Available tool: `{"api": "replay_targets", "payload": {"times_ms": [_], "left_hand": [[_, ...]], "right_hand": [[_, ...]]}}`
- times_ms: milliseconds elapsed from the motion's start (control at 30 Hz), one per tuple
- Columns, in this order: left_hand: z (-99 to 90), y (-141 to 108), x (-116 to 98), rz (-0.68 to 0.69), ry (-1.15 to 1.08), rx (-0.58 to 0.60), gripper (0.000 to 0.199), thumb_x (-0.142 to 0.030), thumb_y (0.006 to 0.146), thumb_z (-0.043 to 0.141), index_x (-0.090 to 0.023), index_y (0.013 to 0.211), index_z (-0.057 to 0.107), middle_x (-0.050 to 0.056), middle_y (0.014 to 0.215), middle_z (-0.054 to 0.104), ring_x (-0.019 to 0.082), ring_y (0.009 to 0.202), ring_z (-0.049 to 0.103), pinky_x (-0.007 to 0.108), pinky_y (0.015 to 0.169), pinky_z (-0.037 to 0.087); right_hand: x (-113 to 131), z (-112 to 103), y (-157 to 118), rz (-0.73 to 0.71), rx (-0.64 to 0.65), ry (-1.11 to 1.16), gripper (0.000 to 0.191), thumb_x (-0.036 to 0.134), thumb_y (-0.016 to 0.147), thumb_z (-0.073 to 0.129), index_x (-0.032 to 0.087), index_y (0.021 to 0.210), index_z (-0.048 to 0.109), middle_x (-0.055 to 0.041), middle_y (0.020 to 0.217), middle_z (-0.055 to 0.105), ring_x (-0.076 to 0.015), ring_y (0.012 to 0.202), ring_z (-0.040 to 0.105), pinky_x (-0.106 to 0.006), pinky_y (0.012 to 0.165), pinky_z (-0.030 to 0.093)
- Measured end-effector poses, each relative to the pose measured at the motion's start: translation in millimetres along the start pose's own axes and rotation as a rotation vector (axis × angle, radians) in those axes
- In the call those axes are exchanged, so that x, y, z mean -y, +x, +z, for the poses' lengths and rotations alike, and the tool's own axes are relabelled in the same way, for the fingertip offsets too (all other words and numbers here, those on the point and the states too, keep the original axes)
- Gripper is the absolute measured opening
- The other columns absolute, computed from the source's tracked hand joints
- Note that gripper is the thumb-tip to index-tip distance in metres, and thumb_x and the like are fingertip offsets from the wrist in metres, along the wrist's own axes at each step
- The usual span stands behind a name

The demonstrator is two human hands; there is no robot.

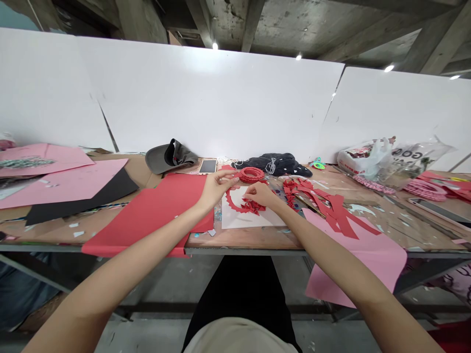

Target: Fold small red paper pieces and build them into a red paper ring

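The left hand [217, 187] meets the edge of a toothed red paper coil [250, 174] behind a white paper sheet [232, 220]; I can't tell if it clamps. The right hand [262, 194] pinches, fingertips together, at small pointed red paper pieces [255, 209], hemmed by tangled red paper strips [333, 208] and crumpled black cloth [281, 164].

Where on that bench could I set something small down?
Best bets, both scrap-strewn: the bench between the red strips and far-right phone, or its left front, between the black sheet and red sheet. It's crowded around the left hand and right hand, with the red coil, white sheet and dark cloth.
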State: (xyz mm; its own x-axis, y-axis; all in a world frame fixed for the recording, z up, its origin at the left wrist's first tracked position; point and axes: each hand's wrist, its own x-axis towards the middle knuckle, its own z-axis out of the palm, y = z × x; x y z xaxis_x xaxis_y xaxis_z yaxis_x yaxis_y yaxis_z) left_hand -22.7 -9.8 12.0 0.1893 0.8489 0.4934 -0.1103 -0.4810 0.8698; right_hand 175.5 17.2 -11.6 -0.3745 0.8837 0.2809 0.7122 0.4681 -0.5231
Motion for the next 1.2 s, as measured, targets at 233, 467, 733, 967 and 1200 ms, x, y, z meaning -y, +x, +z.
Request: {"api": "replay_targets", "payload": {"times_ms": [233,467,733,967,1200], "left_hand": [[0.9,-1,-2,-0.023,-0.043,-0.01,0.043,-0.039,0.068,0.081,-0.015,0.103,0.072,0.008,0.094,0.072,0.021,0.074,0.071,0.034,0.072,0.06],[2.5,-3,-6,-0.067,-0.057,-0.003,0.042,-0.039,0.067,0.081,-0.016,0.1,0.072,0.007,0.084,0.072,0.022,0.073,0.072,0.032,0.069,0.058],[1.9,-1,-5,-0.092,-0.084,-0.008,0.042,-0.04,0.064,0.083,-0.016,0.097,0.072,0.008,0.09,0.074,0.022,0.073,0.072,0.034,0.071,0.058],[1.5,-1,-5,-0.074,-0.091,-0.002,0.038,-0.037,0.067,0.082,-0.016,0.096,0.071,0.008,0.09,0.074,0.021,0.072,0.072,0.033,0.07,0.058],[6.3,-5,-10,0.073,-0.074,0.055,0.027,-0.033,0.071,0.079,-0.015,0.09,0.071,0.009,0.093,0.074,0.021,0.088,0.07,0.034,0.085,0.055]], "right_hand": [[-9,-12,5,-0.152,0.22,0.109,0.045,-0.007,0.067,0.052,0.02,0.096,0.074,-0.0055,0.105,0.073,-0.0167,0.083,0.069,-0.027,0.074,0.055],[-11,-5,11,-0.18,0.265,0.112,0.023,0.006,0.072,0.061,0.02,0.084,0.075,-0.0036,0.093,0.074,-0.018,0.086,0.067,-0.03,0.083,0.053],[-7,0,9,-0.122,0.126,0.176,0.006,0.013,0.072,0.065,0.016,0.072,0.07,-0.0049,0.079,0.073,-0.0174,0.074,0.067,-0.028,0.07,0.052],[11,-19,4,-0.192,-0.22,0.58,0.029,0.029,0.064,0.081,0.016,0.089,0.071,-0.0044,0.081,0.073,-0.0172,0.076,0.069,-0.033,0.076,0.056],[38,-31,-17,-0.317,-0.368,0.626,0.018,0.034,0.073,0.077,0.02,0.083,0.075,-0.0046,0.087,0.073,-0.0185,0.087,0.068,-0.035,0.082,0.056]]}}
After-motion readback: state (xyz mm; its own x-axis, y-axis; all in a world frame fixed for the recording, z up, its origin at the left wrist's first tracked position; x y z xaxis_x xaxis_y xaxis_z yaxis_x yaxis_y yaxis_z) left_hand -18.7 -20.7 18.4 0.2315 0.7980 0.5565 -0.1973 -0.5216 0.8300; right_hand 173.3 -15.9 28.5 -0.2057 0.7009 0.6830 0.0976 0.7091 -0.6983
